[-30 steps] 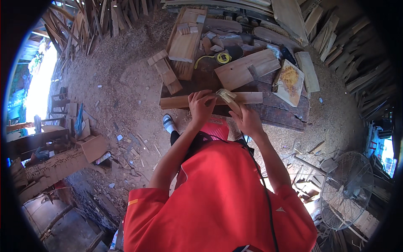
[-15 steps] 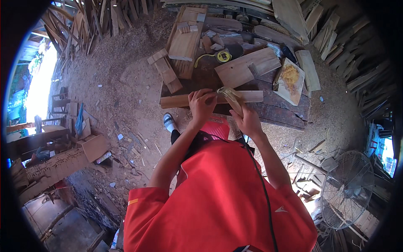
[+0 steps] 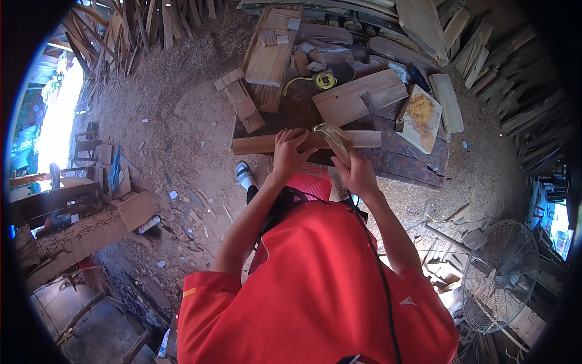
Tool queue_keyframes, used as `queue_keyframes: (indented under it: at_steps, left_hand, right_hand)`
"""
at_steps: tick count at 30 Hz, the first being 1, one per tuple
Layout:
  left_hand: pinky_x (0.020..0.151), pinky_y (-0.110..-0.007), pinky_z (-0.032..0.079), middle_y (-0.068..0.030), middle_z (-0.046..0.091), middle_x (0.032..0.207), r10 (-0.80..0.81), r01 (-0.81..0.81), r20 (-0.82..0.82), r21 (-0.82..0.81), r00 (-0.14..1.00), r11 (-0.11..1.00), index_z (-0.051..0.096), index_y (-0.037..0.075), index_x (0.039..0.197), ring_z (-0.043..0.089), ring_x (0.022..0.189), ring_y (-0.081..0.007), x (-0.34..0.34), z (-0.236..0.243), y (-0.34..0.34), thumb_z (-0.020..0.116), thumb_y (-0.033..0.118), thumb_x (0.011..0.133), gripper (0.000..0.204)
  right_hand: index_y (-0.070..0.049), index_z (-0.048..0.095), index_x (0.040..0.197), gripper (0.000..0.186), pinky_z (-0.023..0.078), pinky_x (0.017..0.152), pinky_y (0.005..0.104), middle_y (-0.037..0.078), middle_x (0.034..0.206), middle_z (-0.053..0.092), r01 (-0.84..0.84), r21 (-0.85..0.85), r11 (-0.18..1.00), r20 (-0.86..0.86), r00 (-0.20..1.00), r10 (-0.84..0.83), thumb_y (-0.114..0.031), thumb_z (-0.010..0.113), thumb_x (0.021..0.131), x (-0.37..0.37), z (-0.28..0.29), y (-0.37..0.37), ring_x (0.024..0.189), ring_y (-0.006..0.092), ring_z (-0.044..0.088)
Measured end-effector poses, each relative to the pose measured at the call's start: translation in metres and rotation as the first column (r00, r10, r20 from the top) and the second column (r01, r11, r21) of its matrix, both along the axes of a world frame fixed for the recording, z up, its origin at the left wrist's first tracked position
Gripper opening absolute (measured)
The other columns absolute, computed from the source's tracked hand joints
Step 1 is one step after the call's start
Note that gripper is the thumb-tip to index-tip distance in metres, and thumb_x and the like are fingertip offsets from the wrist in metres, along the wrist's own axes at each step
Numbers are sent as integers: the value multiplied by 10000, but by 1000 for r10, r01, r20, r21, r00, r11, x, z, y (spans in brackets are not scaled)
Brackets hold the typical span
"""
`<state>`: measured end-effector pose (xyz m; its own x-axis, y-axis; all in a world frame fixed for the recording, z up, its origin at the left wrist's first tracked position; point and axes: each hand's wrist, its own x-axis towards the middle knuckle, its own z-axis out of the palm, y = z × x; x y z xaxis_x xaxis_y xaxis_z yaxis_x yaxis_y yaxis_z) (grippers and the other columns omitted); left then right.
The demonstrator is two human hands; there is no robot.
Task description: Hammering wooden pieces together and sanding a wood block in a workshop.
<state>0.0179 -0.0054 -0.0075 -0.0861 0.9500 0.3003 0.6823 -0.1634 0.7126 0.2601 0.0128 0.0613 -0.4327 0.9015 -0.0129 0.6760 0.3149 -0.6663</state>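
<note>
Since the earlier frame, the left hand (image 3: 289, 162) has loosened from a pinch, its thumb and fingers now parted in a V over the long, narrow, reddish-brown wooden strip (image 3: 253, 145), though whether it grips the wood I cannot tell. The right hand (image 3: 359, 177) is closed around an elongated, tan object with a shiny, translucent, crinkled tip (image 3: 334, 143), which slants across the strip just right of the left hand. The strip lies crosswise along the near edge of the dark brown wooden desk (image 3: 403, 164), beneath the left hand and ahead of the right.
</note>
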Motion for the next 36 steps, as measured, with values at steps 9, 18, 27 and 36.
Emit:
queue_keyframes:
  at_steps: [9, 18, 27, 36]
  left_hand:
    - [1183, -485, 428, -128, 747, 1293, 10, -10, 12, -10, 1000, 1000, 798, 16, 1253, 645, 1259, -355, 2, 4, 1, 943, 233, 731, 583]
    - [1195, -488, 423, -129, 746, 1306, 10, -10, 12, -6, 1000, 1000, 796, 13, 1250, 646, 1264, -354, 4, 3, 2, 934, 226, 744, 565]
    - [1187, -481, 432, -133, 750, 1305, 9, -8, 30, -11, 1000, 1000, 794, 9, 1257, 645, 1268, -351, 3, 1, 0, 942, 223, 730, 587]
    - [1190, -480, 431, -134, 748, 1308, 14, -13, 8, -10, 1000, 1000, 790, 11, 1262, 644, 1274, -349, 3, 3, -1, 940, 223, 737, 587]
  right_hand:
    - [30, 657, 1265, 454, 594, 759, 585, 314, 941, 746, 3, 22, 1000, -133, 991, 0, -359, 719, 1038, -1, 2, -5, 879, 529, 733]
    - [34, 655, 1274, 468, 581, 784, 583, 320, 992, 743, 70, -4, 998, -189, 980, -69, -362, 726, 1034, 1, -4, -2, 943, 543, 719]
    - [28, 650, 1280, 461, 576, 813, 595, 321, 1037, 737, 3, -47, 999, -51, 999, -6, -350, 729, 1029, 3, 1, -1, 973, 536, 722]
    - [24, 661, 1240, 420, 566, 820, 590, 324, 1026, 733, -26, -191, 981, 62, 997, 39, -329, 737, 1025, 3, 4, 6, 991, 546, 709]
